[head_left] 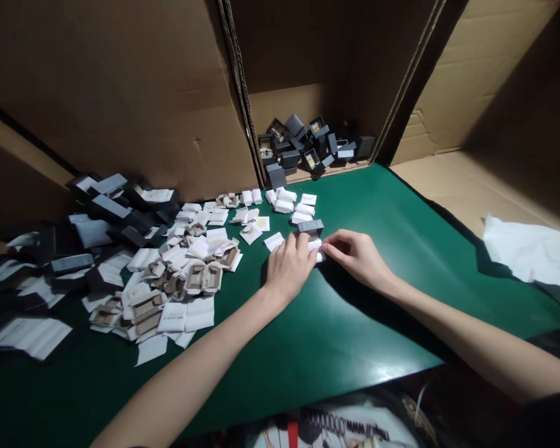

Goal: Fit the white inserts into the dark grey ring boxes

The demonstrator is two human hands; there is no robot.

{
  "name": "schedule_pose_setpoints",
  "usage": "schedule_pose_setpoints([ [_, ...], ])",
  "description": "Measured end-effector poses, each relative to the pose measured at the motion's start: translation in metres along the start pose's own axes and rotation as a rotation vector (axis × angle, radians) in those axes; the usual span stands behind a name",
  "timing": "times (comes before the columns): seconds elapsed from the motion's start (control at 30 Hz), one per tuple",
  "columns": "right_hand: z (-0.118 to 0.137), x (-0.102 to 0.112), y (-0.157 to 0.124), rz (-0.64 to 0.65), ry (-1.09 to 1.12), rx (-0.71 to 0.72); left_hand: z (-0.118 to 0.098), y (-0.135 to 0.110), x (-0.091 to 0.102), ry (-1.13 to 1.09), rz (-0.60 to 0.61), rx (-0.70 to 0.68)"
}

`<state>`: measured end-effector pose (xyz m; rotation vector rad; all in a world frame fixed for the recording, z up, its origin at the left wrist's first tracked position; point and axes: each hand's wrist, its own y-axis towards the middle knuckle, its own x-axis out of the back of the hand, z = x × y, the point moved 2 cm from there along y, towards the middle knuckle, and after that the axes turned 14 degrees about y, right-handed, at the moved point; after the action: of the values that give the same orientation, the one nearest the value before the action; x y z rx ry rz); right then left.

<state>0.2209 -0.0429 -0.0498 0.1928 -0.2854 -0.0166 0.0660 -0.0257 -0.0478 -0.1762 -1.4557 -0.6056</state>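
Note:
My left hand (289, 264) and my right hand (357, 254) meet at the middle of a green mat (336, 323). Both have their fingers closed on a small white insert (316, 247) that lies between them. A small dark grey box (310, 226) sits just behind my fingertips, touching or nearly touching them. More white inserts (289, 204) lie a little further back.
A spread of white and tan card inserts (186, 274) covers the mat to the left, with dark box parts (102, 218) beyond. A cardboard carton (308, 99) at the back holds several dark boxes (308, 149). White paper (532, 249) lies at the right on cardboard.

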Motion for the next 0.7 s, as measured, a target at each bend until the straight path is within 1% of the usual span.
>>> schedule_pose_setpoints([
  [0.1,-0.0013,-0.0004,0.0017,0.029,0.15,-0.111,-0.0005,0.0003,0.0,0.002,0.015,0.005],
  [0.17,-0.0002,0.0003,0.0029,0.044,0.209,-0.145,-0.0005,0.0001,-0.0004,0.003,0.024,0.01],
  [0.27,0.0032,0.0014,0.0036,0.055,0.266,-0.209,-0.0005,0.0,-0.0009,0.007,0.028,0.013],
  [0.37,0.0058,0.0003,0.0032,0.101,0.323,-0.333,-0.001,0.0003,-0.0012,0.008,0.027,0.01],
  [0.43,0.0068,-0.0007,0.0033,0.125,0.327,-0.375,-0.0012,0.0004,-0.0011,0.008,0.027,0.008],
  [0.57,0.0059,0.0004,0.0054,0.092,0.208,-0.295,0.0002,-0.0002,-0.0001,-0.008,0.019,-0.002],
  [0.7,0.0,0.0028,0.0061,0.054,0.118,-0.201,0.0045,-0.0014,0.0012,-0.076,-0.019,-0.011],
])
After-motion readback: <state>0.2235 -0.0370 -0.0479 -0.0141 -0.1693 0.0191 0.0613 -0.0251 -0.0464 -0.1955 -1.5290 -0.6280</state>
